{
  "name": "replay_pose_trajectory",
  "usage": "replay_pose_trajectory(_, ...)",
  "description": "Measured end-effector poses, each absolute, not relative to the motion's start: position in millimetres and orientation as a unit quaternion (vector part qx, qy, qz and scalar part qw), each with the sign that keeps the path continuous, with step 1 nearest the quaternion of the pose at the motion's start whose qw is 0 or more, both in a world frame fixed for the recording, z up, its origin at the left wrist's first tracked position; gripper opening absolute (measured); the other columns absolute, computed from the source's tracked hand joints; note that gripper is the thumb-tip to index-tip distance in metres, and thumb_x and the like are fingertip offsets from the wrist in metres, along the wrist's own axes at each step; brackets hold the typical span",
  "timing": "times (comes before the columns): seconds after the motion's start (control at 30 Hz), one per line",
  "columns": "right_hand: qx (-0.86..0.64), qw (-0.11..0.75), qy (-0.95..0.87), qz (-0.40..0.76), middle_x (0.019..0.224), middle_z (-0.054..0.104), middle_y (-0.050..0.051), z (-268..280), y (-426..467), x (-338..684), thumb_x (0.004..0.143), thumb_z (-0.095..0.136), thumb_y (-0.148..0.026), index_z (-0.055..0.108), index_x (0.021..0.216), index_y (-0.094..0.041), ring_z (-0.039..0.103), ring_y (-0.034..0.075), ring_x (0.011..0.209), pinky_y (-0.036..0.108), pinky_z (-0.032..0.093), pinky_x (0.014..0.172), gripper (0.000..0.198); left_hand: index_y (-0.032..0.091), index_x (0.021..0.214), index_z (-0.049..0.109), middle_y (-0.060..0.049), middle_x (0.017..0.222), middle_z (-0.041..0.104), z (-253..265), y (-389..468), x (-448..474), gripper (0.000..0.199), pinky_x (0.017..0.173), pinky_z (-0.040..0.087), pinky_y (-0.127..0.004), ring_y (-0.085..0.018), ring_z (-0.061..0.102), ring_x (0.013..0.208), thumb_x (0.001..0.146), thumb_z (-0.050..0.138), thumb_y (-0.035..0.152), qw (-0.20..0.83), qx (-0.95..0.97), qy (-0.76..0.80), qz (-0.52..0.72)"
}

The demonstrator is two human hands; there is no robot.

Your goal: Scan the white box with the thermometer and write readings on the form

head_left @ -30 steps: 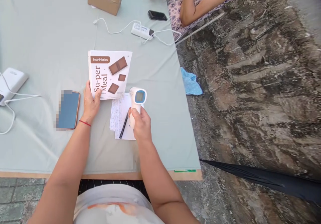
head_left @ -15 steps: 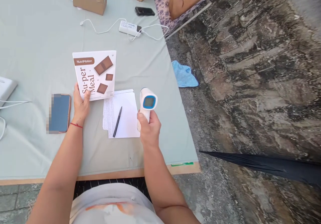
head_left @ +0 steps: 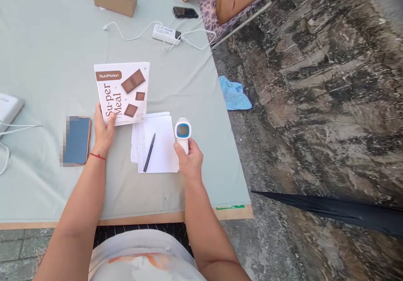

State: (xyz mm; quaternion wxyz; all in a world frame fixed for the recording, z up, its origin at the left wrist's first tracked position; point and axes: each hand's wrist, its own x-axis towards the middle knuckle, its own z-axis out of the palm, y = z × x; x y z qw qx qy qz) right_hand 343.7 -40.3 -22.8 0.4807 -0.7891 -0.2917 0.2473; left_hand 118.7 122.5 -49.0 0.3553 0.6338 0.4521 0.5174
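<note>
A pale green cloth covers the tabletop (head_left: 47,54), set beside rough stone ground. The left hand (head_left: 103,132) grips the lower left corner of one white NutriMotion "Su-per Meal" box (head_left: 122,93), printed with brown chocolate squares and propped up on the cloth. The right hand (head_left: 189,162) is wrapped around one white infrared thermometer (head_left: 182,133) with a blue-rimmed screen, just beside a paper sheet (head_left: 155,142) carrying one black pen (head_left: 149,152).

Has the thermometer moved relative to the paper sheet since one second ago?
Yes. The thermometer, held in the right hand, has shifted rightward, from over the paper sheet to its right edge.
</note>
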Motion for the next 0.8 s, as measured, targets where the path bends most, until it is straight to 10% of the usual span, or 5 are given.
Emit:
replay_pose_trajectory(0.27, -0.896, 0.223, -0.358, 0.138, 0.119, 0.065, 0.015, -58, -58, 399, 0.071, 0.065, -0.05, 0.065, 0.125, -0.019, 0.057, 0.033, 0.112, 0.051, 0.047, 0.098, 0.062, 0.024, 0.133, 0.05, -0.013, 0.128, 0.06, -49, 119, 121, 0.059, 0.108, 0.043, -0.048, -0.027, 0.056, 0.121, 0.096, 0.05, 0.069, 0.369, 0.623, 0.46, 0.514)
replay_pose_trajectory(0.47, -0.755, 0.297, -0.585, 0.018, 0.103, 0.059, 0.012, -61, -40, 383, 0.094, 0.052, -0.033, 0.073, 0.115, -0.023, 0.057, 0.028, 0.101, 0.046, 0.049, 0.089, 0.031, 0.023, 0.135, 0.049, -0.013, 0.132, 0.059, -52, 119, 122, 0.062, 0.11, 0.042, -0.048, -0.028, 0.055, 0.124, 0.095, 0.051, 0.07, 0.374, 0.615, 0.46, 0.52)
replay_pose_trajectory(0.8, -0.568, 0.148, -0.802, 0.106, 0.082, 0.063, 0.005, -45, 1, 369, 0.096, 0.054, -0.015, 0.07, 0.093, -0.022, 0.055, 0.019, 0.078, 0.034, 0.036, 0.073, 0.018, 0.023, 0.136, 0.05, -0.013, 0.134, 0.058, -57, 119, 124, 0.064, 0.113, 0.041, -0.048, -0.028, 0.054, 0.127, 0.093, 0.052, 0.071, 0.382, 0.606, 0.463, 0.522)
